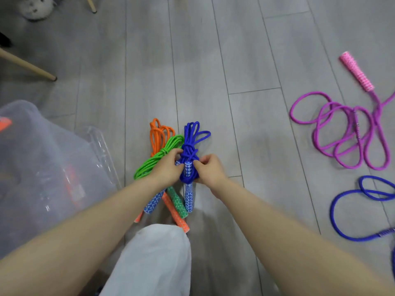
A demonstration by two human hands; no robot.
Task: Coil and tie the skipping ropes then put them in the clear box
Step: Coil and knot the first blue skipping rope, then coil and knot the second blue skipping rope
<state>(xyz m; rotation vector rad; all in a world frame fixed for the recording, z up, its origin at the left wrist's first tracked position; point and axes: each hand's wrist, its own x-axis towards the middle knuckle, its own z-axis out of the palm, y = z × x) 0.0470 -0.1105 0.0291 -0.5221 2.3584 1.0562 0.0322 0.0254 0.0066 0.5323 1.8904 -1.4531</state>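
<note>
A coiled blue skipping rope [190,144] with blue-and-white patterned handles lies on the floor in the middle of the view. My left hand [168,166] grips it from the left at its knot. My right hand [208,168] pinches its wraps from the right. Beside it to the left lie a tied green rope [156,160] and a tied orange rope [159,132]; their handles point toward me. The clear box [100,146] stands at the left, with something orange showing inside.
A loose purple rope [342,129] with a pink handle [356,71] sprawls on the floor at the right. Another loose blue rope [361,210] lies at the lower right. Wooden chair legs [30,67] stand at the upper left. My knee [156,257] is below the ropes.
</note>
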